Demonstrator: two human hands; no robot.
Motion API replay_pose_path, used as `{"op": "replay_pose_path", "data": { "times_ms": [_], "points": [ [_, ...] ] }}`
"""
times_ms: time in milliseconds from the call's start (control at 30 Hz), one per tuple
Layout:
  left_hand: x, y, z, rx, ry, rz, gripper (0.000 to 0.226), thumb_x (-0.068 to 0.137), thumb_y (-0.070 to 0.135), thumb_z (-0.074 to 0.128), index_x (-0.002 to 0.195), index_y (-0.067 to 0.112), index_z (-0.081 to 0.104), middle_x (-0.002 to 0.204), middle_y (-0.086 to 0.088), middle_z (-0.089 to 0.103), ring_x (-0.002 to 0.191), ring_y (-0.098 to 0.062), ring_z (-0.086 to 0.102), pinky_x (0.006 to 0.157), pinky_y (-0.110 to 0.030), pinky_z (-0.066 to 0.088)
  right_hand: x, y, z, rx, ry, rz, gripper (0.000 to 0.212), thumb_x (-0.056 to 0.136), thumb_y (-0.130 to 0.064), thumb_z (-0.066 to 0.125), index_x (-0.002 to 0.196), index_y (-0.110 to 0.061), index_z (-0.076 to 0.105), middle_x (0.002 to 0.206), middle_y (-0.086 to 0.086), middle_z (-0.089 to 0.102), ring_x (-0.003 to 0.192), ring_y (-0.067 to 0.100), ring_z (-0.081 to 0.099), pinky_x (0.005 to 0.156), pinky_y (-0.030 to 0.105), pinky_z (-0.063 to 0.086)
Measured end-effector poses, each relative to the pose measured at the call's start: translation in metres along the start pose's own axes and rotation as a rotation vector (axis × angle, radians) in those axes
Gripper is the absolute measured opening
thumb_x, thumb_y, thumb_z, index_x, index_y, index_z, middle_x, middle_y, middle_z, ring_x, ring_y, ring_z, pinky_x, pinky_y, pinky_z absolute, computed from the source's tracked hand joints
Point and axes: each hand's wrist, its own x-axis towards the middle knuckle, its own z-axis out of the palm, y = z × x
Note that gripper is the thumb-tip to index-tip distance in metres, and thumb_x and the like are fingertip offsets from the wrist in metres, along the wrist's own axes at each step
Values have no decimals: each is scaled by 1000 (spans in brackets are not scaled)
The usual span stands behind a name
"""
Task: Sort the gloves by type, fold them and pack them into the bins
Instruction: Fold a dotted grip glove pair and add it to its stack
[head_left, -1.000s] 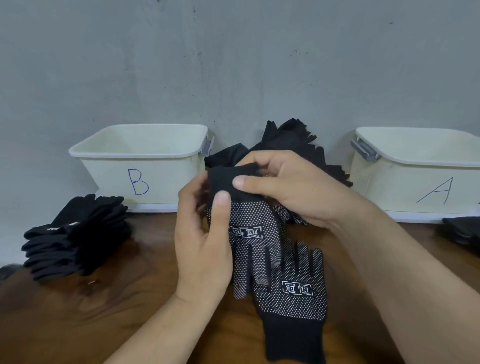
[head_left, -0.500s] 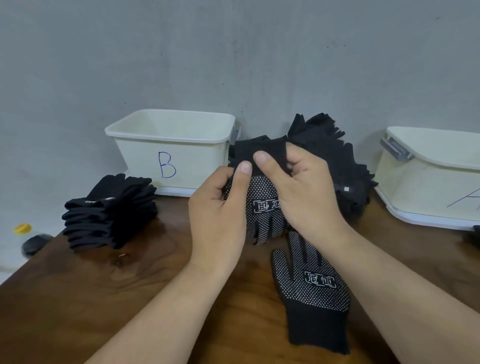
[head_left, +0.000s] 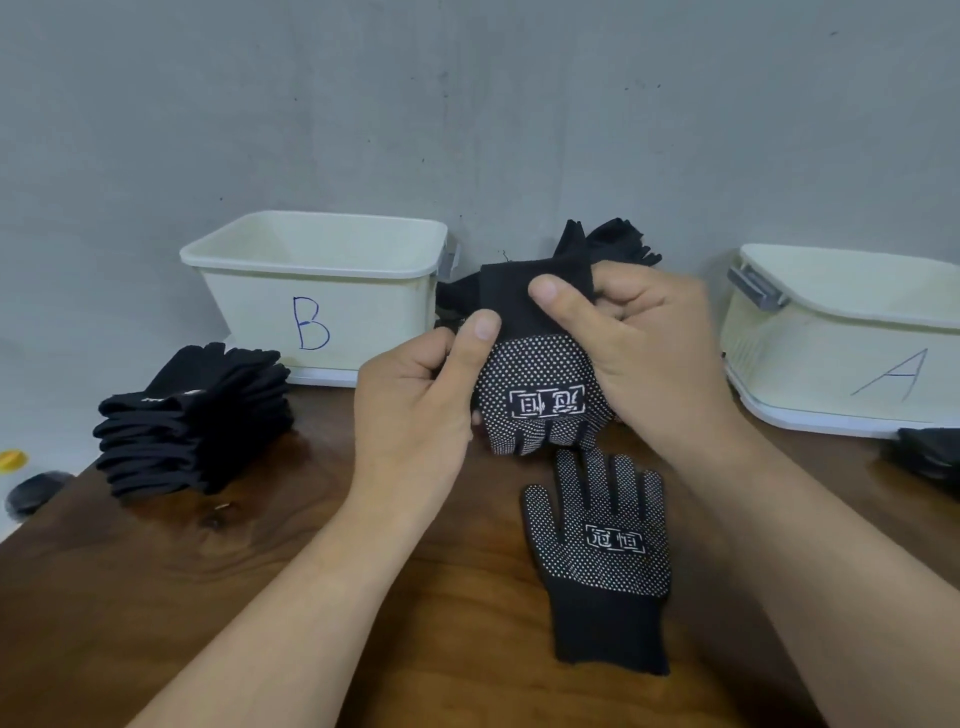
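1. Nearest, a flat dotted glove (head_left: 597, 551) lies on the wooden table (head_left: 260, 571) with its cuff toward the person and its fingers pointing away. A white printed label runs across its palm.
2. Just beyond its fingertips is the held dotted glove (head_left: 540, 384), which both hands hold upside down, with the plain cuff on top and the dotted fingers hanging toward the table. Whether those fingers touch the wood cannot be told.
3. The left hand (head_left: 415, 410) pinches this glove's left edge, thumb on the front where cuff meets dots and the other fingers curled.
4. The right hand (head_left: 644, 343) grips the cuff's right side, thumb pressed on the front and fingers curled behind.
5. To the left, well apart from the hands, a stack of plain black gloves (head_left: 192, 421) sits on the table just in front of bin B (head_left: 363, 322).
6. At the far left edge are a small yellow object (head_left: 11, 460) and a dark round object (head_left: 36, 491) — both too blurred to name.
7. At the right edge lie more dark gloves (head_left: 930, 452), partly cut off, in front of bin A (head_left: 810, 364).
8. Both bins are cream plastic with handwritten letters, standing at the back against the grey wall (head_left: 467, 104).
9. Between the bins, behind the hands, a loose pile of black gloves (head_left: 613, 241) rises near the wall.
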Motion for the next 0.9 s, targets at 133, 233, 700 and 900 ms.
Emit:
{"op": "replay_pose_path", "data": {
  "times_ms": [133, 233, 700, 900],
  "points": [
    [-9, -4, 6, 40, -102, 15, 67, 97, 58, 61, 66, -1, 55, 57, -18, 52, 55, -14, 48, 53, -26, 38, -15, -5, -26, -188, 11, -50, 32, 97, -33, 79, 84, -3, 78, 73, 15, 73, 72, 39, 70, 59, 50, 57],
    [-13, -18, 15, 110, -200, -69, 65, 102, 65, 47, 79, 6, 61, 68, -13, 60, 65, -17, 57, 61, -40, 47, -18, -6, -48, -168, 95, -34, 31, 97, -31, 78, 94, 0, 79, 85, 23, 75, 76, 30, 72, 65, 52, 57],
    [-39, -64, 27, 809, -1070, 198, 67, 82, 84, 61, 136, 46, 54, 142, 36, 39, 144, 6, 28, 127, -35, 21, -16, 23, -121, 35, 219, 219, 25, 111, -23, 57, 123, -14, 77, 116, -1, 81, 114, 18, 75, 101, 36, 59],
    [-61, -57, 51, 772, -1080, 255, 69, 88, 85, 54, 142, 42, 51, 144, 33, 38, 143, 5, 29, 125, -31, 25, -20, 36, -116, 84, 219, 180, 27, 110, -18, 58, 127, -4, 74, 117, 1, 81, 112, 15, 76, 91, 23, 58]
  ]
}}
